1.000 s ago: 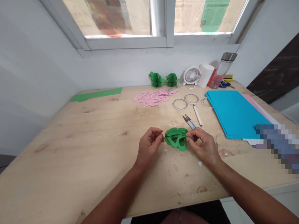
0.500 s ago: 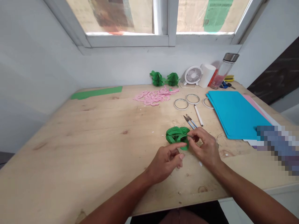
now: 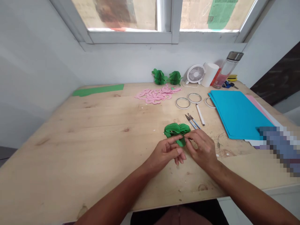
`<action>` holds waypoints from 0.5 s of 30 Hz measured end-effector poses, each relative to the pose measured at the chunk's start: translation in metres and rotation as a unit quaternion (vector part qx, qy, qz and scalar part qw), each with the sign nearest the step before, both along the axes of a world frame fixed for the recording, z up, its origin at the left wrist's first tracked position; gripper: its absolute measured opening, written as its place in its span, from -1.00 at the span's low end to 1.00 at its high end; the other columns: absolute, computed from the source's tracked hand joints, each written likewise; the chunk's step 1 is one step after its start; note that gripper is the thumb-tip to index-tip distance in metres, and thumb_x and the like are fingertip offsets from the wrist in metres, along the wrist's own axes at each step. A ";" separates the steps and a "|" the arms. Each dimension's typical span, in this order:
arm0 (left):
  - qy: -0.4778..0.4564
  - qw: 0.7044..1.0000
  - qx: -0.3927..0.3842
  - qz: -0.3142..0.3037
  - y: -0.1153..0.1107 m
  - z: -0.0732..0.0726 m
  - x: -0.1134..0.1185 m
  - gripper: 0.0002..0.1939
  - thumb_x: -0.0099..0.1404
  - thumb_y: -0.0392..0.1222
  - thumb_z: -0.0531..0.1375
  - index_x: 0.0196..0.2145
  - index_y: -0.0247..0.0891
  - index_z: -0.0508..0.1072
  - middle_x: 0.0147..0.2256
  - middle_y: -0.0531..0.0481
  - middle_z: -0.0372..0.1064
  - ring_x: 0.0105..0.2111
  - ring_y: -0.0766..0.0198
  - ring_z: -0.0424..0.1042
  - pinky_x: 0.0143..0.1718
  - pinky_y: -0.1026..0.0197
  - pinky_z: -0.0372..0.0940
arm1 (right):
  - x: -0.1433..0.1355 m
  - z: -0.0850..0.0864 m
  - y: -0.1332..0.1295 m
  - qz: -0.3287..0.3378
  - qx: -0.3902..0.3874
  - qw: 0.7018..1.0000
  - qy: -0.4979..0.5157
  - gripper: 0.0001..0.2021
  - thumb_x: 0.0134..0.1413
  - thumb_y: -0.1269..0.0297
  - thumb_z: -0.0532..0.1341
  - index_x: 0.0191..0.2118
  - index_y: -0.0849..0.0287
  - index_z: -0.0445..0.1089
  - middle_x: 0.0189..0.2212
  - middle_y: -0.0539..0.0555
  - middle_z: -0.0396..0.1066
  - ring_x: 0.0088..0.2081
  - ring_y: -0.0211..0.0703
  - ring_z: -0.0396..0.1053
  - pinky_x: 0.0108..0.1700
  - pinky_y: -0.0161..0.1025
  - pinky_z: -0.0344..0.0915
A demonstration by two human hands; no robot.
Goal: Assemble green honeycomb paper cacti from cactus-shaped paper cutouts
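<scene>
A green folded-paper ornament (image 3: 173, 128) with fanned, honeycomb-like layers sits near the middle of the table, in front of me. My right hand (image 3: 202, 145) pinches its right edge between thumb and fingertips. Against its front side rests the outstretched index finger of my left hand (image 3: 166, 153); the thumb and other fingers are loosely bent, apart, with nothing in them. A rounded green flap hangs between the two hands. Just beyond my right hand lie small thread snips (image 3: 192, 121), their handles partly hidden by the hand.
Pink paper cutouts (image 3: 156, 95) lie in a heap near two finished green paper ornaments (image 3: 159, 77). Tape rolls (image 3: 183, 103), a white marker (image 3: 200, 115) and blue paper sheets (image 3: 239, 114) are to the right. A fan (image 3: 196, 74) and a glass bottle (image 3: 226, 70) stand behind; a green paper strip (image 3: 98, 90) lies back left.
The ornament has turned a little and its fanned layers sit more open. My right hand has shifted slightly left, and my left index finger now presses at the paper's front.
</scene>
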State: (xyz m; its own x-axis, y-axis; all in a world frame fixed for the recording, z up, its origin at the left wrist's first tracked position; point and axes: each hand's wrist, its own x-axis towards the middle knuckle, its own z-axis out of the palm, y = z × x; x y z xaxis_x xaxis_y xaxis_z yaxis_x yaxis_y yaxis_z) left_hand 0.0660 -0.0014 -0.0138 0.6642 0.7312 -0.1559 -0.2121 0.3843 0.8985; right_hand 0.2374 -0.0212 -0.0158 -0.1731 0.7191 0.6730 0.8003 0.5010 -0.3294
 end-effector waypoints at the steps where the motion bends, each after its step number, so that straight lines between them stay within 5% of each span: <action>1: 0.002 1.000 0.000 0.000 0.000 0.000 0.000 -0.35 0.15 -0.07 0.28 0.13 -0.38 0.24 -0.50 -0.05 0.44 -0.55 0.31 0.38 -0.52 0.27 0.26 | -0.001 0.000 0.000 0.000 0.005 1.000 -0.006 -0.85 0.07 0.51 0.13 -0.31 0.12 0.37 -0.43 0.08 0.43 -0.33 -0.15 0.40 -0.28 -0.20 0.35; 15: 0.010 1.000 -0.005 0.026 0.003 0.004 0.003 -0.57 0.14 -0.07 0.28 -0.08 -0.36 0.46 -0.50 -0.04 0.42 -0.55 0.35 0.36 -0.50 0.28 0.29 | -0.003 -0.001 -0.004 0.015 0.023 0.999 -0.026 -0.78 0.09 0.47 0.13 -0.16 0.13 0.41 -0.34 0.13 0.47 -0.27 -0.08 0.42 -0.23 -0.13 0.39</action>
State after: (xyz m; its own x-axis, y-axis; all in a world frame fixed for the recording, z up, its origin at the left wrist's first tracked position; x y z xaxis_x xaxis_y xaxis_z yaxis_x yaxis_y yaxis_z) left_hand 0.0693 0.0019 -0.0093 0.6228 0.7624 -0.1759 -0.2141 0.3823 0.8989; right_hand 0.2348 -0.0247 -0.0173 -0.2303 0.6817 0.6944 0.8004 0.5386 -0.2633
